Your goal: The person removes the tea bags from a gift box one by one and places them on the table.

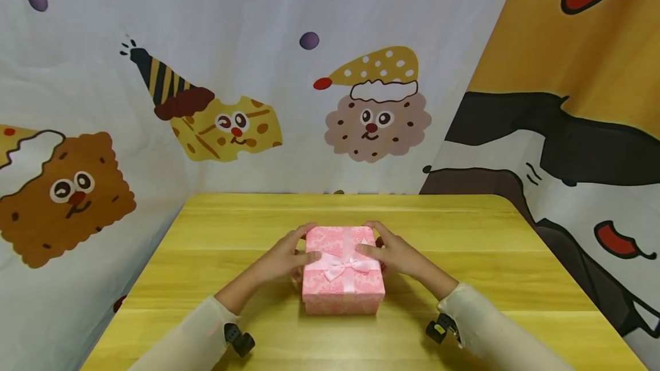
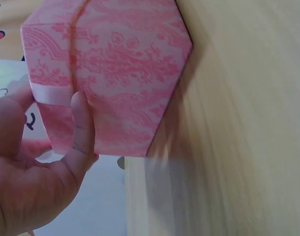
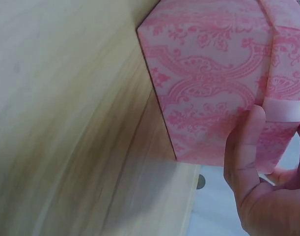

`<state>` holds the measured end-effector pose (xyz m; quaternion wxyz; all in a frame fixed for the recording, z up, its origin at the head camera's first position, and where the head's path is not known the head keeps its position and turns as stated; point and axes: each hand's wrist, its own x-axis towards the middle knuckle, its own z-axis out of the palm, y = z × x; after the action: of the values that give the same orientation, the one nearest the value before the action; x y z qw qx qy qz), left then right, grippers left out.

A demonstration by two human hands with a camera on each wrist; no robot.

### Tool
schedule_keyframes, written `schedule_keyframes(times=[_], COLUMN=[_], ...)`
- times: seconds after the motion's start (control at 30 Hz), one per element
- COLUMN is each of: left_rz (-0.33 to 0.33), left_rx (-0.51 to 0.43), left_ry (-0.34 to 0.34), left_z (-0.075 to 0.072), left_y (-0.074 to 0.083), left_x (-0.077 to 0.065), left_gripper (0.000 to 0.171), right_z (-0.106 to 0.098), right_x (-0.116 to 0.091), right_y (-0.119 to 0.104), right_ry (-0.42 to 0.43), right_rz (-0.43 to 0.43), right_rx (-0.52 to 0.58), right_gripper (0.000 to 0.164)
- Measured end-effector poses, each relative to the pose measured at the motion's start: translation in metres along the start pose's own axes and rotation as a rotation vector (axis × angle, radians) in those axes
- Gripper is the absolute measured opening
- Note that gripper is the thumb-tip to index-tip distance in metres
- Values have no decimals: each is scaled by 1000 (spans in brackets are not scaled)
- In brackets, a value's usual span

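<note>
A pink patterned gift box (image 1: pixel 337 304) stands on the table, its lid on and a pale pink ribbon bow (image 1: pixel 341 268) across the top. My left hand (image 1: pixel 285 256) grips its left side, thumb on top of the lid and fingers down the side. On the opposite side my right hand (image 1: pixel 396 253) holds it likewise. The left wrist view shows a fingertip of the left hand (image 2: pixel 46 179) near the lid's lower edge, beside the ribbon. A fingertip of the right hand (image 3: pixel 270 204) touches the same edge in the right wrist view. The box's contents are hidden.
The wooden table (image 1: pixel 247 210) has its far edge close to a white curtain (image 1: pixel 247 27) printed with cartoon food figures. A small dark device is strapped to each wrist, near the pale sleeves (image 1: pixel 191 334).
</note>
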<state>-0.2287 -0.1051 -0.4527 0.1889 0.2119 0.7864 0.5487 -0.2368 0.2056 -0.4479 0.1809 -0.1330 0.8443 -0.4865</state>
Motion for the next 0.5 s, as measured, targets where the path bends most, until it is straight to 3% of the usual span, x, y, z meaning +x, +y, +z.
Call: schedule_keyframes(times=[0.17,0.33,0.5], left_rz=[-22,-109,-172], left_rx=[-30,-89,-137], left_ry=[33,87,94], left_z=[3,3,2], left_y=[3,7,7], left_x=[0,3,4], left_gripper=[84,94,91], right_z=[2,3,5], right_x=[-3,-6,-6], right_y=[-3,-9,-12], right_ry=[31,58,72], right_rz=[28,83,135], right_rx=[5,59,111], right_gripper=[79,86,87])
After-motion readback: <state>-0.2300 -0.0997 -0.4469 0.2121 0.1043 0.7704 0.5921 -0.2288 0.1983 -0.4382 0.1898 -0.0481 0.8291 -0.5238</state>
